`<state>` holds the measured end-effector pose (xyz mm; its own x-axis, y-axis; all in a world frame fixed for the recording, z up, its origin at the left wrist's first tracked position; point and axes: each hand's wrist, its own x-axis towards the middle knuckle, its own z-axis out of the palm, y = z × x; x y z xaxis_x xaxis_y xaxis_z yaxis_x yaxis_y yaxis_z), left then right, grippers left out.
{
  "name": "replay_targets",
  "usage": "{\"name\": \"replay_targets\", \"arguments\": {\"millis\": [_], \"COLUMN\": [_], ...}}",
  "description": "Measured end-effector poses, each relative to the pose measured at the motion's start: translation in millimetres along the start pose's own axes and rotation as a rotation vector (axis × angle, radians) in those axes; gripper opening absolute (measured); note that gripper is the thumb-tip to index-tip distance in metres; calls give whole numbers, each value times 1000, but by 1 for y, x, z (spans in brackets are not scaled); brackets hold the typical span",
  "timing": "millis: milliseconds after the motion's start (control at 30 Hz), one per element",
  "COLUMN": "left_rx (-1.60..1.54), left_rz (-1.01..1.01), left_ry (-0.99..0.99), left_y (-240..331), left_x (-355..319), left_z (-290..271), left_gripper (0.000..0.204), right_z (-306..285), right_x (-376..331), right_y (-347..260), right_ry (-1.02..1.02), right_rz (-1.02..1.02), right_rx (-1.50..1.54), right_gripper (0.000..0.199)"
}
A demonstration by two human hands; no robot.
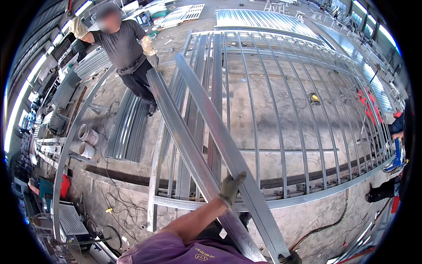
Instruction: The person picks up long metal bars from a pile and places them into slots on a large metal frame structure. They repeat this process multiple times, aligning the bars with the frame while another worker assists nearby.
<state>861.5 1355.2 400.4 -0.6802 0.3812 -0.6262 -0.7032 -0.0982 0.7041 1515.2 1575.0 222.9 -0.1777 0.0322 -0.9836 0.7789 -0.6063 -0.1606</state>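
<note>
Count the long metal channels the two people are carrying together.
2: left channel under the gloved left hand; right channel runs to the right hand at the bottom edge.

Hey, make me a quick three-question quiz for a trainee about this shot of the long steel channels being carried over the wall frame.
1. True or false: the left hand, in a work glove, grips a long steel channel.
2. Which lies flat on the concrete floor under the channels? A) a steel stud frame B) a wooden pallet C) a ladder
3. Fill in: the far ends of the channels reach toward a co-worker in a dark ____.

Key:
1. True.
2. A.
3. Shirt. The right hand is barely in view at the lower edge, at the second channel; its grip is unclear.
</note>
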Motion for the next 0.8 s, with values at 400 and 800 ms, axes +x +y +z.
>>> {"name": "replay_targets", "arguments": {"millis": [400, 800], "left_rx": [-65, 216], "left_rz": [236, 358], "left_ry": [-89, -64], "left_y": [84, 92], "left_x": [181, 251], "left_z": [63, 9], "left_gripper": [25, 37], "right_z": [356, 447], "right_x": [-136, -70], "right_y": [-321, -407], "right_ry": [662, 714], "right_rz": [-731, -849], "right_rx": [-578, -733], "right_gripper": [64, 82]}}
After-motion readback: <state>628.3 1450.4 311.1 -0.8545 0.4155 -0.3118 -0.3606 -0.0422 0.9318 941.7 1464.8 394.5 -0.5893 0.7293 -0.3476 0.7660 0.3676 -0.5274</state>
